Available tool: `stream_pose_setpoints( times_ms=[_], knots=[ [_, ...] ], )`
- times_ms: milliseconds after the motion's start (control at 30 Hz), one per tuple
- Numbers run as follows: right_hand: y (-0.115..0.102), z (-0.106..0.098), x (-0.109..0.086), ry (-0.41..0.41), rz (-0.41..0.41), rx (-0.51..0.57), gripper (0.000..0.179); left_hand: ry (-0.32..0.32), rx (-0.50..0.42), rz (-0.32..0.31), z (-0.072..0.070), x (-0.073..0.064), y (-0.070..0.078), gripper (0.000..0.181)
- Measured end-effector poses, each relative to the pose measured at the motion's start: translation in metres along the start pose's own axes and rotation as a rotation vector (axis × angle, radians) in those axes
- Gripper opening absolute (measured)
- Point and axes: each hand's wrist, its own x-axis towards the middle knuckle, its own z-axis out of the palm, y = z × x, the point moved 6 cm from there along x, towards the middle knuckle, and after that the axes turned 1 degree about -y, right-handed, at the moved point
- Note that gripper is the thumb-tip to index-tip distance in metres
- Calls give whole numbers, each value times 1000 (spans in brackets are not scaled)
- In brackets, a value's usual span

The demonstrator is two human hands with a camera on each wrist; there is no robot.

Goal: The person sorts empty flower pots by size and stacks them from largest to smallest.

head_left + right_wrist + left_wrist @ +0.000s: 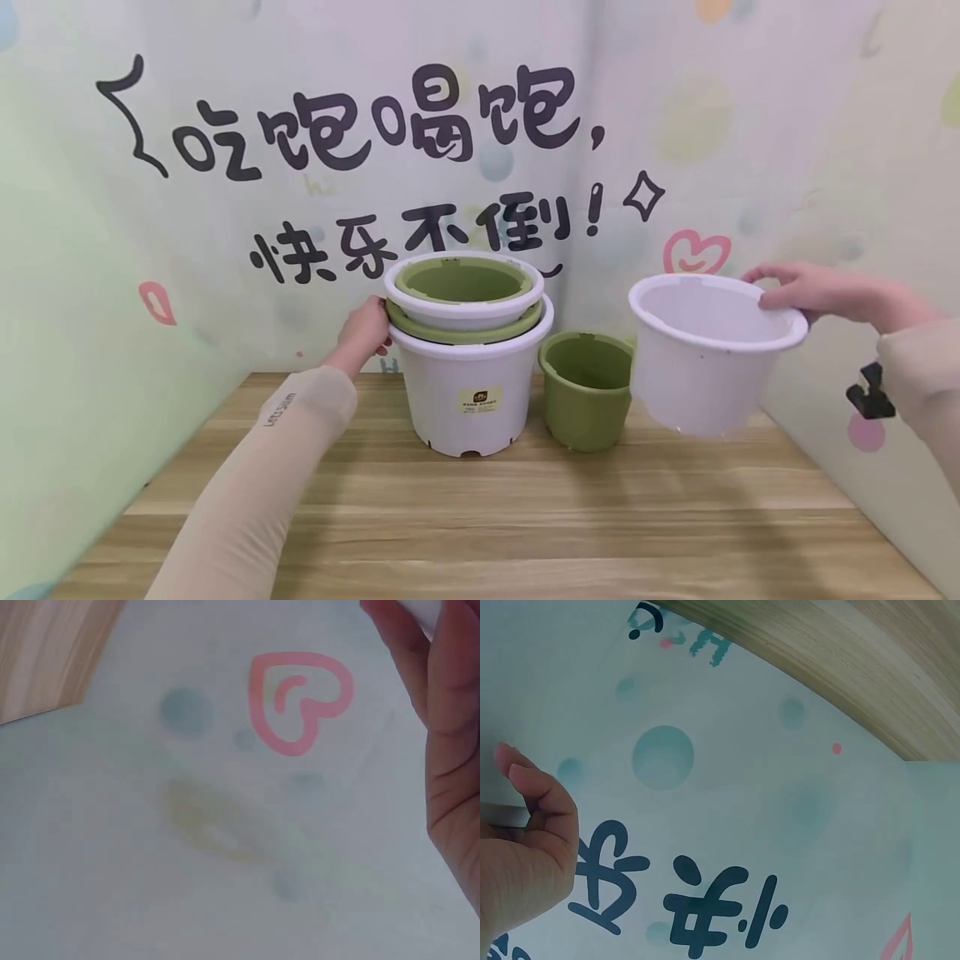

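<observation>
Four smooth plastic pots, round and tapered, are nested in a stack [468,367] at the middle of the wooden surface [480,517]: a large white pot with a small label and notched foot holds a green one, which holds a white one, which holds a green one whose inside looks empty. The left hand [365,329] rests against the stack's rims at 9 o'clock — its fingers lie behind the pots there, so I cannot tell whether they grip. The left wrist view shows only that hand's curled thumb and fingers [532,825] against a pale edge at its left border, with the printed wall [727,825] behind.

At 3 o'clock of the stack stands a single small green pot [587,392], empty inside. Further toward 3 o'clock, the right hand [806,292] holds a translucent white pot [705,358] clear of the surface — fingers clamped over its far rim; it is empty. The right wrist view shows mainly a pink heart [300,701] on the wall, blurred.
</observation>
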Motion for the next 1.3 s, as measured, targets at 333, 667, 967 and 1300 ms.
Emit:
stream_pose_setpoints(
  times_ms=[333, 667, 967, 1300],
  knots=[
    [-49, -29, 14, 127, -21, 95, 48, -2, 9, -5, 0, 0, 1, 41],
    [-117, -29, 38, 298, -60, 243, 31, 8, 13, -6, -3, -5, 2, 42],
    [-182, -23, 53, 384, -55, 367, 25, 19, 31, -6, -2, -4, 3, 40],
    [-233, 1, 93, 419, -73, 504, 14, 29, 29, 6, -3, -6, 5, 39]
  ],
)
